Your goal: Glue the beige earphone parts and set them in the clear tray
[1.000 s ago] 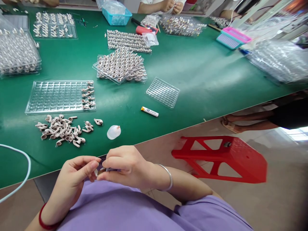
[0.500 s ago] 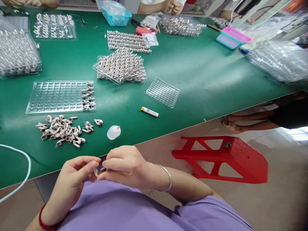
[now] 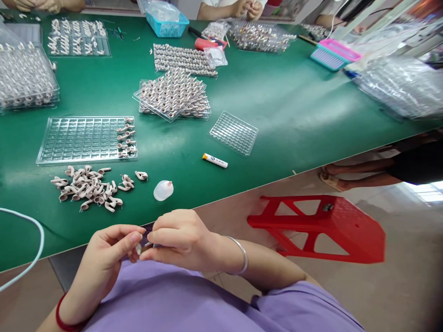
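loose pile (image 3: pixel 88 186): beige parts on the green table (image 3: pixel 294 115), far left of my hands
left hand (image 3: pixel 110 251): my fingers pinch narrow on the small pale part (image 3: pixel 139 248)
part place: over my lap, near the table edge, between both hands
right hand (image 3: pixel 180 240): my fingertips close on the same part
red stool (image 3: pixel 318 228): right, on the floor

Items on the surface (image 3: pixel 277 106):
- One partly filled clear tray (image 3: pixel 76 138).
- One small empty tray (image 3: pixel 234 133).
- One white tube (image 3: pixel 215 160).
- One clear bottle (image 3: pixel 163 190).
- One blue basket (image 3: pixel 168 24).
- One pile of loose beige parts (image 3: pixel 86 188), lower left; too many to count.

Lower right: one red stool (image 3: pixel 318 228).

Bottom of the frame: two hands, left hand (image 3: pixel 104 253) and right hand (image 3: pixel 180 237), pinching one small part (image 3: pixel 139 248).
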The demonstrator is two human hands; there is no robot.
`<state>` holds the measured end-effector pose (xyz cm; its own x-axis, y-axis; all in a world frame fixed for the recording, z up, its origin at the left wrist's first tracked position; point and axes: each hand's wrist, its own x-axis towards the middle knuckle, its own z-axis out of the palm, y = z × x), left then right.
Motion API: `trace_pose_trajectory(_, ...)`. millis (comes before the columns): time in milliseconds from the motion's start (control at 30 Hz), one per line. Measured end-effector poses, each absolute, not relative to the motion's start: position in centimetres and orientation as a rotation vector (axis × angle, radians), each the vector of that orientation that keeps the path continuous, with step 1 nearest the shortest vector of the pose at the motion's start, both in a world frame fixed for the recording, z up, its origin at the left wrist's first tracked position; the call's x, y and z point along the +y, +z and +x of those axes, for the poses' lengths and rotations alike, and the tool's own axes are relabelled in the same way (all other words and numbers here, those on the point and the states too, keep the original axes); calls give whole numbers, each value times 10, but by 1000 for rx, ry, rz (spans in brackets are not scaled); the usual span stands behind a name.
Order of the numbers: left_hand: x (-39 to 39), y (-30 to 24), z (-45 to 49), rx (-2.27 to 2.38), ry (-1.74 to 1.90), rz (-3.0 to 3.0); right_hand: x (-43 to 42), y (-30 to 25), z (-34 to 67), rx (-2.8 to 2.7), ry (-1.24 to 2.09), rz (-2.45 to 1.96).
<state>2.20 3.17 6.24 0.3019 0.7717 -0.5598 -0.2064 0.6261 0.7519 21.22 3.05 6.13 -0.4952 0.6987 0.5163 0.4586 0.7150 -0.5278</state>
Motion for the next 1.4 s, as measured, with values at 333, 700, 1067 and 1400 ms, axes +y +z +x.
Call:
trace_pose_trajectory(333,34,63,23,1098,714,645,31,62,213,-2214,366,-882)
trace_pose_trajectory(700,33,64,22,1108,706,659,31,64,213,-2167,433,-877)
trace_pose_trajectory(1067,33,66,22,1107,714,683,32,66,212,-2206,416,-870)
trace_pose_trajectory(1400,33,64,22,1124,719,672,32,66,212,-2164,469,-882)
